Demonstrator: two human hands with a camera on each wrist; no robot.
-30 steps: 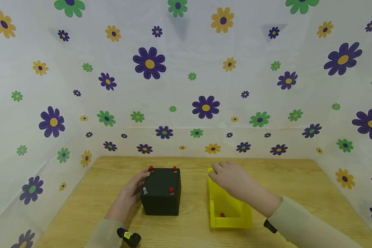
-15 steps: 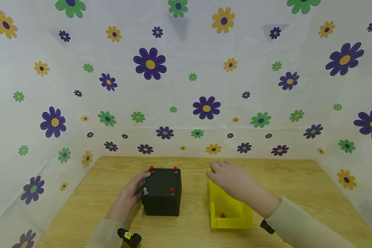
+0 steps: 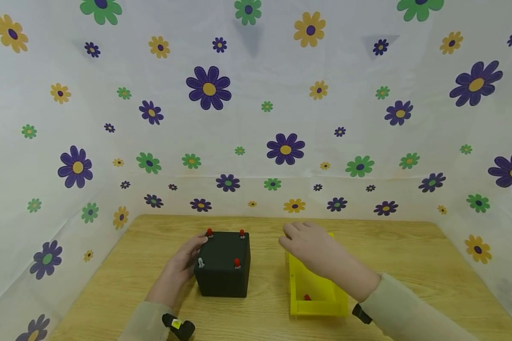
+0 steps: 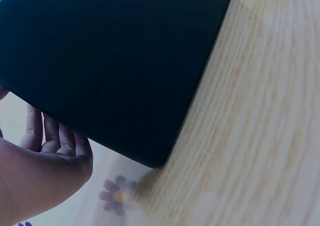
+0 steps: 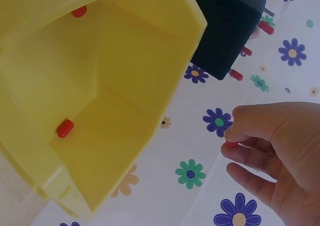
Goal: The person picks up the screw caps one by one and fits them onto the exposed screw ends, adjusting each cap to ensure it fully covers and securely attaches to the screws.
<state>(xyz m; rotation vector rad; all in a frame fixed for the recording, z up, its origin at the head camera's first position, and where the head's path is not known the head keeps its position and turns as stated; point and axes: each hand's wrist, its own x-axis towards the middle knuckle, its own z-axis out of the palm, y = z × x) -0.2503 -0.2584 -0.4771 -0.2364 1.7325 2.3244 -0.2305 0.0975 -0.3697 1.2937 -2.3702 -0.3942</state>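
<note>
A black box point(image 3: 223, 279) stands on the table with toggle switches on its top. Red caps point(image 3: 237, 263) cover three levers, while the front-left lever point(image 3: 201, 263) is bare metal. My left hand point(image 3: 182, 258) rests along the box's left side, its fingers point(image 4: 66, 138) lying against it and partly hidden. Above the left back part of a yellow bin point(image 3: 320, 308), my right hand point(image 3: 313, 247) pinches a small red cap point(image 5: 231, 144) between thumb and finger. Only the right wrist view shows that cap. Two more red caps, one being this cap point(image 5: 65, 128), lie in the bin.
The wooden table point(image 3: 266, 284) extends around the box and bin, with a strip of bare wood between them. A white flowered cloth point(image 3: 256, 118) encloses the back and both sides. Each wrist carries a small black camera point(image 3: 178, 327).
My right hand has moved slightly left over the bin's back edge, toward the box. The left hand and the box hold their places.
</note>
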